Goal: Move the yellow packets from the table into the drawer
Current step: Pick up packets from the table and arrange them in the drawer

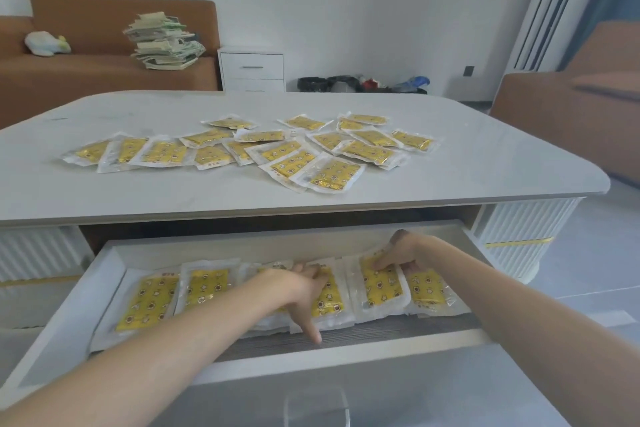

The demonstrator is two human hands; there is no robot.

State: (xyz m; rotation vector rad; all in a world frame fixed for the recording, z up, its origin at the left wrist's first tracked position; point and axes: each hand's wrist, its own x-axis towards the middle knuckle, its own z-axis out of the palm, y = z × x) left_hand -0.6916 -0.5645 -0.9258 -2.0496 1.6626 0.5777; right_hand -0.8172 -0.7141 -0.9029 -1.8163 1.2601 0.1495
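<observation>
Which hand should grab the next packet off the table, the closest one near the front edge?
Probably right: the nearest table packet lies right of centre, closer to the right hand than the left hand.

Both bare forearms reached forward and converged. The left hand (306, 291) lay palm down, fingers (313, 331) spread, one pointing back toward the body. The right hand (403, 251) arched at the wrist, fingertips pressed downward, thumb tucked beneath.
</observation>
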